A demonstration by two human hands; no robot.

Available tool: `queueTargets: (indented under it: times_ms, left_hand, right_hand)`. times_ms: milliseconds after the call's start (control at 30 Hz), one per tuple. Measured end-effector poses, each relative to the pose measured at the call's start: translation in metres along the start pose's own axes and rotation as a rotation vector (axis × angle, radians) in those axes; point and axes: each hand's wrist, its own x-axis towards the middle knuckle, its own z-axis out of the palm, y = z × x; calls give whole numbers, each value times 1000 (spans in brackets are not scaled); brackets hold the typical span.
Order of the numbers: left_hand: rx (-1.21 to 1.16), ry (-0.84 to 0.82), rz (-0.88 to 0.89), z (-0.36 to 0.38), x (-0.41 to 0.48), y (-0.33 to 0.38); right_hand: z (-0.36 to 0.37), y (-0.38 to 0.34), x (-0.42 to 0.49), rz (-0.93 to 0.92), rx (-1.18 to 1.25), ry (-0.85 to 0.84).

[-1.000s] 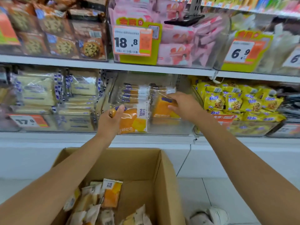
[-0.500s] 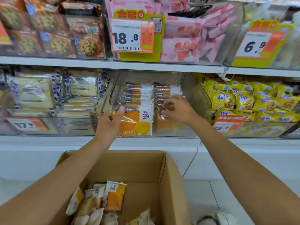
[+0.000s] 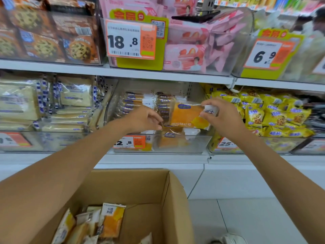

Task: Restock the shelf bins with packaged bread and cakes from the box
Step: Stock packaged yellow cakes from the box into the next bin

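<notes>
Our right hand pinches the white end of a flat orange-and-yellow plastic bread packet. Our left hand curls its fingers on the packet's opposite edge, pinching it. We hold the packet level inside the clear plastic shelf bin, just beside the stacked packets at its back. Below our arms, the open brown cardboard box holds more orange packets.

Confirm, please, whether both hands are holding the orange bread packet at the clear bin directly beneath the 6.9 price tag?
No: the head view shows that clear bin beneath the 18.8 price tag, not 6.9. The left hand and right hand do hold the orange bread packet there.
</notes>
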Motion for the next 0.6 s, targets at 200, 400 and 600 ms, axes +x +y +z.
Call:
queueTargets:
  times_ms: [200,400,600]
  left_hand:
    - [150,-169,-1,9,26,13]
    - [20,180,-5,14,37,-6]
    - [-152,240,40,11,30,-20]
  right_hand:
    - [-1,5,-4,24,31,33]
    - [7,-2,3,1,1,-20]
    - [49,1,3,95,-121,-368]
